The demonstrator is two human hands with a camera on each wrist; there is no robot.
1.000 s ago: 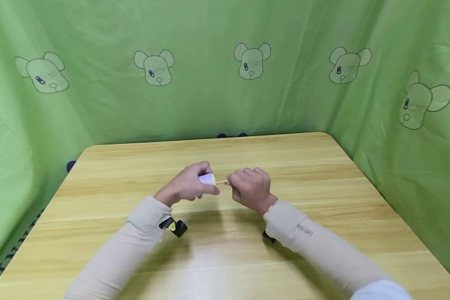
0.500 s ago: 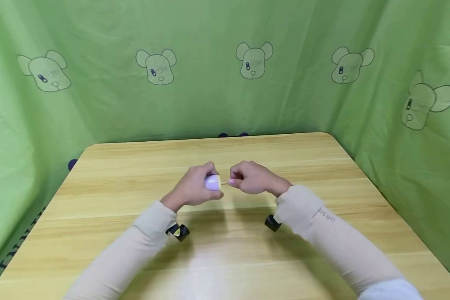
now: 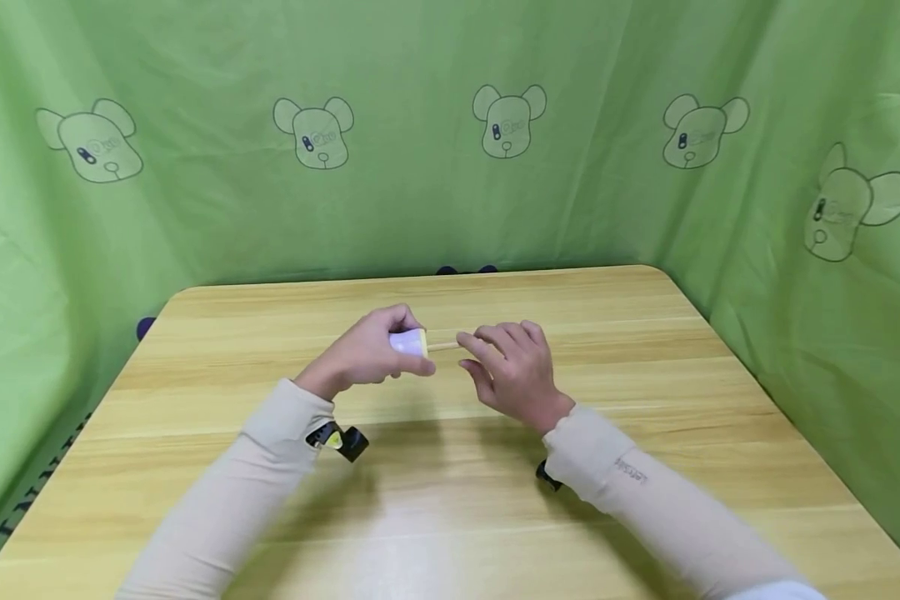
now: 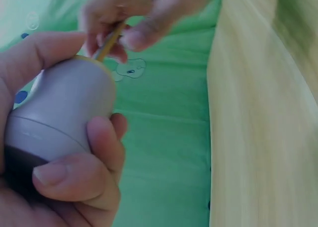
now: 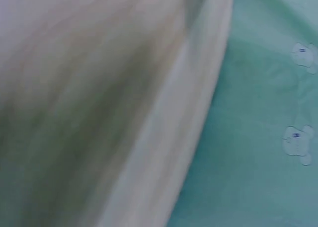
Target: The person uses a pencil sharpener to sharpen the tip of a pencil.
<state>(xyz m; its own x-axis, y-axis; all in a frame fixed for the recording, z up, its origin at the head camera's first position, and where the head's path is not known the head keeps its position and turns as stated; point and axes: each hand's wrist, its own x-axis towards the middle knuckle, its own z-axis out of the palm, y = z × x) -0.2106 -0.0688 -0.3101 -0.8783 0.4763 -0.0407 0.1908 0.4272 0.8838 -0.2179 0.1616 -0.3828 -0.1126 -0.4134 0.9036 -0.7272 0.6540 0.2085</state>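
Note:
My left hand grips a lavender pencil sharpener with a yellow rim, held above the table with its rim facing right. In the left wrist view, the sharpener has a rounded body and a dark base, with fingers and thumb wrapped round it. A slim yellow pencil sticks out of its rimmed end. My right hand is at the pencil's free end, index fingertip touching it, thumb held apart below and the other fingers loosely bent. Neither hand appears in the right wrist view.
Below the hands spreads a light wood-grain table. Green curtains printed with bear heads enclose its back and sides. Small black wrist cameras hang under both sleeves.
The right hand first gripped the pencil, turned over with the thumb coming up, then turned back and loosened its fingers. The left hand and sharpener shifted right, then back left and slightly away.

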